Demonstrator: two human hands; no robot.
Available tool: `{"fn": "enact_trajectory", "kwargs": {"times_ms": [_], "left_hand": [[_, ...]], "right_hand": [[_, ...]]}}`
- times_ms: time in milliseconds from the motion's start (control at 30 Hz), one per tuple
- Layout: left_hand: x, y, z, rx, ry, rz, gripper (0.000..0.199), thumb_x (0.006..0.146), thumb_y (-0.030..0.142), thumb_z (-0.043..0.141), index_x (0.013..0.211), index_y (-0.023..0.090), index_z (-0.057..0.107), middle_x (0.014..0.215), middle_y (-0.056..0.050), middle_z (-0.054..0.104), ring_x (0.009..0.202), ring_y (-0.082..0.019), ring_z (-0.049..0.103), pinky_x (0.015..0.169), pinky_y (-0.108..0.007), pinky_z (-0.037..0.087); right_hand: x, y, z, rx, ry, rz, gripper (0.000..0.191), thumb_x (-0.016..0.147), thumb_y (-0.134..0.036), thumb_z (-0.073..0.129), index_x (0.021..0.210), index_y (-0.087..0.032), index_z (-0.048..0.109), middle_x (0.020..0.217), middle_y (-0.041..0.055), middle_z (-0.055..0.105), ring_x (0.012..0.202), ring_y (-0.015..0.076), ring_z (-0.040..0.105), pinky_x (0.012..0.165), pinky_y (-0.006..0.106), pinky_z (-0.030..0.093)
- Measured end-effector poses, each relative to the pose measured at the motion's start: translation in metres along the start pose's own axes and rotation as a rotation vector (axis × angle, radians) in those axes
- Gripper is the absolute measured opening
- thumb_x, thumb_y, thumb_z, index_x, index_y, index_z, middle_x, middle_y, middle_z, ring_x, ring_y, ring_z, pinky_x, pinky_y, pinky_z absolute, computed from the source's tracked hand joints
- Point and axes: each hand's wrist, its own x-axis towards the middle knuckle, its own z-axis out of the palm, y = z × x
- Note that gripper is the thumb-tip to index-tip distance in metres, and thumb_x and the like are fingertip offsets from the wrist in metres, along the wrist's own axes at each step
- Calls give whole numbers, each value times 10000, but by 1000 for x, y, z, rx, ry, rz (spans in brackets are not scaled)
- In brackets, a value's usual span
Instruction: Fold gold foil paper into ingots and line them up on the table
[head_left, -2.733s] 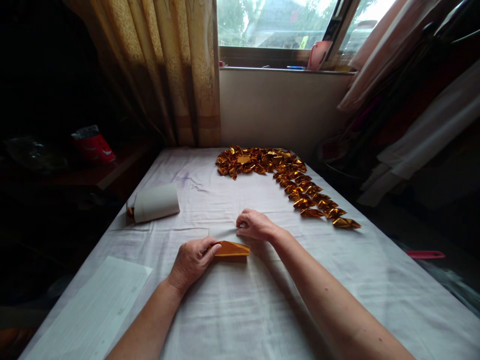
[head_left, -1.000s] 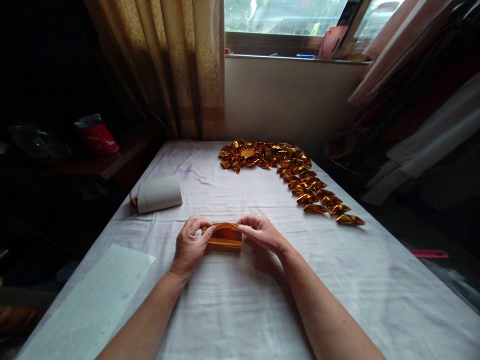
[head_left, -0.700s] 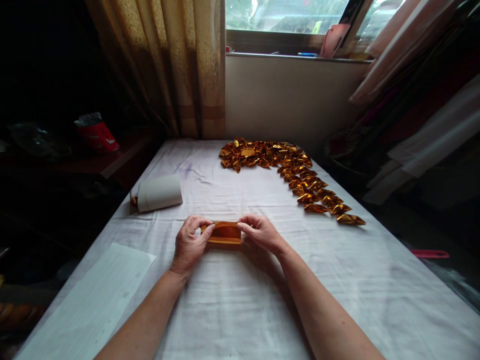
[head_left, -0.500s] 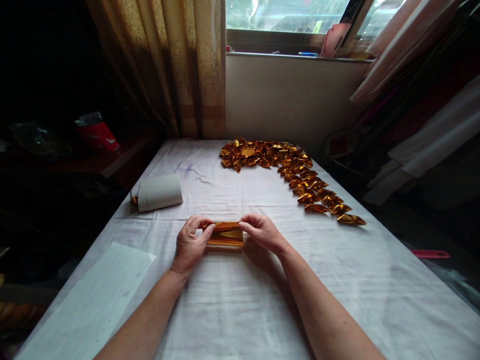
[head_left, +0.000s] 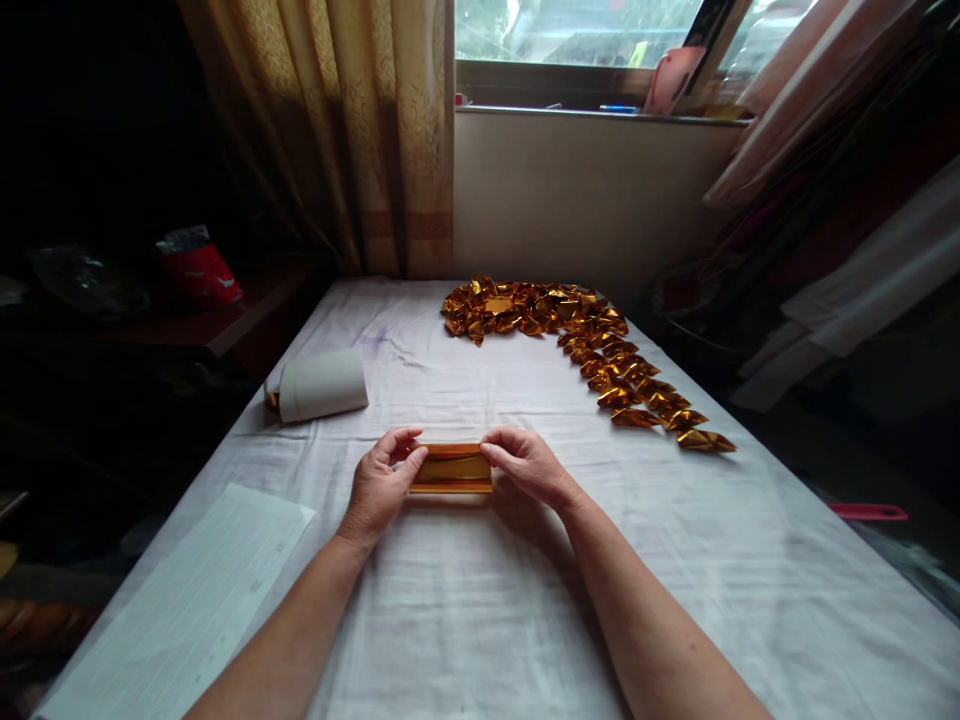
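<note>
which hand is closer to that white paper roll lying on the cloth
Left. The left hand sits just below and to the right of the white paper roll; the right hand is farther right, at the other end of the gold foil strip.

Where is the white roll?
In the head view, the white roll lies on its side near the table's left edge, beyond the left hand and the lined paper sheet.

no legible text, labels, brands (lined sheet unreadable)

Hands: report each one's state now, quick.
Left hand: closed on the gold foil strip's left end.
Right hand: closed on its right end.
</note>
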Motion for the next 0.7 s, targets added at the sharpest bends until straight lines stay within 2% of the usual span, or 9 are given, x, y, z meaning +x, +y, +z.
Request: {"fn": "enact_trajectory", "kwargs": {"times_ms": [200, 300, 467, 567, 700], "left_hand": [[1, -6, 0, 12, -26, 7, 314, 751, 424, 647, 955, 190, 694, 751, -9, 679, 679, -139, 639, 638, -242, 512], [0, -4, 0, 164, -28, 58, 251, 780, 386, 624, 944, 212, 700, 753, -1, 685, 632, -133, 618, 614, -243, 498], [4, -2, 2, 496, -35, 165, 165, 786, 228, 624, 926, 241, 710, 781, -3, 712, 717, -174, 637, 751, -312, 492], [8, -2, 5, 647, -49, 184, 170, 772, 200, 652, 920, 256, 714, 808, -11, 728, 835, -227, 645, 829, -371, 457], [12, -2, 8, 743, -88, 167, 149, 783, 210, 666, 914, 266, 708, 834, -10, 729, 895, -250, 626, 861, -395, 420]], "right_hand": [[0, -1, 3, -52, 24, 27, 224, 817, -387, 546, 713, -200, 613, 633, -26, 585, 611, 121, 518, 603, 244, 415], [0, -2, 8, -174, 77, 59, 222, 827, -358, 540, 696, -210, 641, 614, -23, 601, 606, 130, 530, 596, 243, 406], [0, -10, 18, -589, 168, 181, 181, 844, -310, 577, 753, -247, 720, 703, -1, 687, 673, 159, 589, 628, 265, 376], [1, -15, 20, -684, 157, 205, 180, 856, -317, 589, 767, -261, 734, 772, 7, 716, 730, 169, 611, 641, 269, 366], [3, -17, 19, -720, 134, 220, 177, 855, -304, 597, 750, -261, 733, 787, 0, 719, 742, 160, 612, 639, 263, 352]]}}
